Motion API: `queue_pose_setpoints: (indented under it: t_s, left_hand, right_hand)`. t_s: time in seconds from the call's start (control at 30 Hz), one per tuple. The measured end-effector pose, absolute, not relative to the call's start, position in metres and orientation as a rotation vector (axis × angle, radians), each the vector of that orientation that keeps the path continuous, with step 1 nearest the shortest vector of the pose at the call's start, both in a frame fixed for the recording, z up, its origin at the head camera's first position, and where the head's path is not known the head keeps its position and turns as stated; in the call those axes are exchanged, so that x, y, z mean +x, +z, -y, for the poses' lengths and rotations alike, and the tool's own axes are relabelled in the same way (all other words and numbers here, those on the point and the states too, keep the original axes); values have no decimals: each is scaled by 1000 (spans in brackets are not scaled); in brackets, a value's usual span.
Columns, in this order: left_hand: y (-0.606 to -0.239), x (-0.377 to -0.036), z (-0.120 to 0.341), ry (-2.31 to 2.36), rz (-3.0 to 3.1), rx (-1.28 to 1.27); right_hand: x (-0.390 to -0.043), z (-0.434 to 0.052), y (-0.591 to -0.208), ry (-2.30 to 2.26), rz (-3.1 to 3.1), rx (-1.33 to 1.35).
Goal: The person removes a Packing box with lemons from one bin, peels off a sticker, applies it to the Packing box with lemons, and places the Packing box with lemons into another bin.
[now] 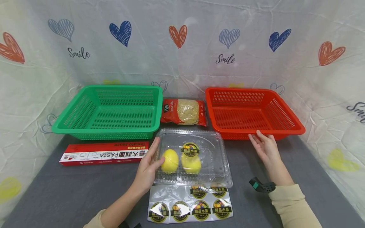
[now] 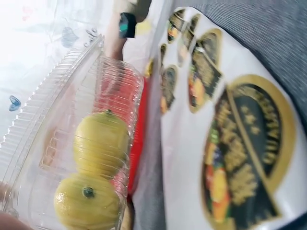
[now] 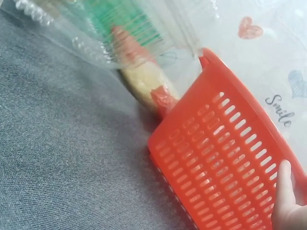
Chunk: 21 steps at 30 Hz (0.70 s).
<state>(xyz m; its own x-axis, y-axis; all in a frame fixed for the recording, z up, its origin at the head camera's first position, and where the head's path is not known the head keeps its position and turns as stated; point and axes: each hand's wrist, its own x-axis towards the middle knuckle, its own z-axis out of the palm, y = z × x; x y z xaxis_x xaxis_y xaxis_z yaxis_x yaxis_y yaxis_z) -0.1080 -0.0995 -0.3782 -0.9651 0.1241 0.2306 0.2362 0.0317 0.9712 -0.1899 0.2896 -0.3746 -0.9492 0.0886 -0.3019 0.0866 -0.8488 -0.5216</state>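
A clear plastic clamshell box [image 1: 212, 164] with two lemons [image 1: 170, 161] inside is in the middle of the head view. On its lid sits a round black-and-gold label [image 1: 190, 149]. My left hand [image 1: 146, 171] holds the box by its left side, the thumb lying over the lid. In the left wrist view the box [image 2: 110, 76] appears tilted above a sticker sheet [image 2: 184, 158]. My right hand [image 1: 266, 148] is at the front rim of a red basket [image 1: 282, 131], its fingers fairly straight. One finger [image 3: 285, 179] lies along the basket's outer wall [image 3: 211, 143].
A green basket [image 1: 108, 130] stands at the back left. Between the baskets lies a red bag of noodles [image 1: 188, 111]. In front of the green basket is a long red-and-white pasta box [image 1: 105, 154]. The sheet bears several round labels. A printed curtain [image 1: 199, 69] hangs behind.
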Motion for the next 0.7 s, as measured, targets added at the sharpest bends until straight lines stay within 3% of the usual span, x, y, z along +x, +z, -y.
queue_pose_setpoints:
  t_s: [0.7]
  left_hand:
    - [-326,-113,90,-2204,2111,-390]
  right_hand:
    - [-188,-289,-373,2925,943,-483]
